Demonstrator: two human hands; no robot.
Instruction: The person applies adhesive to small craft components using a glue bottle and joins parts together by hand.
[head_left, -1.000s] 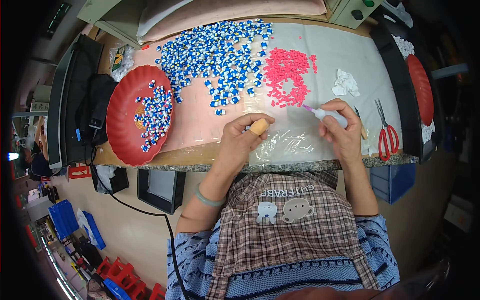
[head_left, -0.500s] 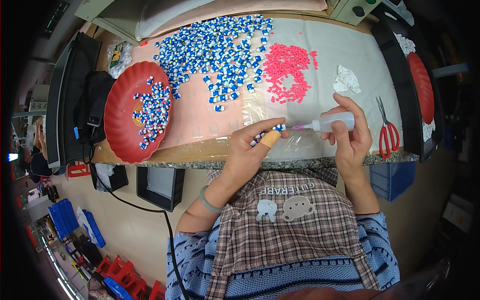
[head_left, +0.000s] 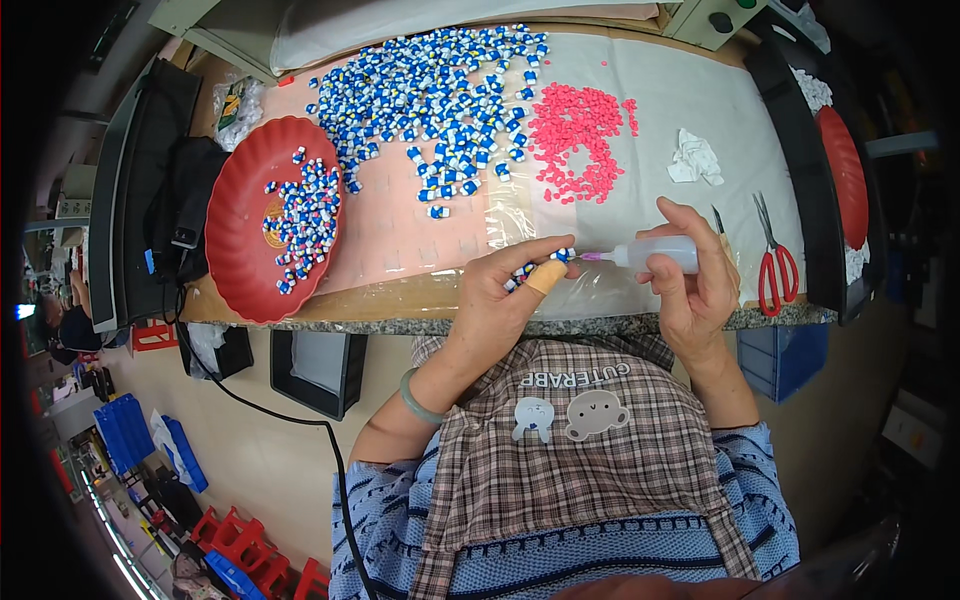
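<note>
Between the thumb and index finger of my left hand (head_left: pixel 497 293) is a small blue-and-white figurine (head_left: pixel 562 255); more such pieces show inside the curled fingers. A tan cover wraps the thumb. My right hand (head_left: pixel 695 285) grips a translucent squeeze bottle (head_left: pixel 655 254) lying sideways, its pink-tipped nozzle (head_left: pixel 597 256) pointing left at the figurine. The tip is at or very near the piece; contact is too small to tell. Beyond my hands lie a spread of blue-and-white figurines (head_left: pixel 425 95) and a patch of small pink pieces (head_left: pixel 575 135).
A red fluted bowl (head_left: pixel 235 255) holding figurines stands at the left. Crumpled white tissue (head_left: pixel 695 158), a thin pointed tool (head_left: pixel 722 228) and red-handled scissors (head_left: pixel 776 275) lie at the right. A black tray with a red dish (head_left: pixel 842 175) borders the table's right side.
My right hand and the bottle have shifted slightly left, bringing the nozzle nearer the figurine. The pointed tool beside my right hand now shows. My left hand keeps its hold.
</note>
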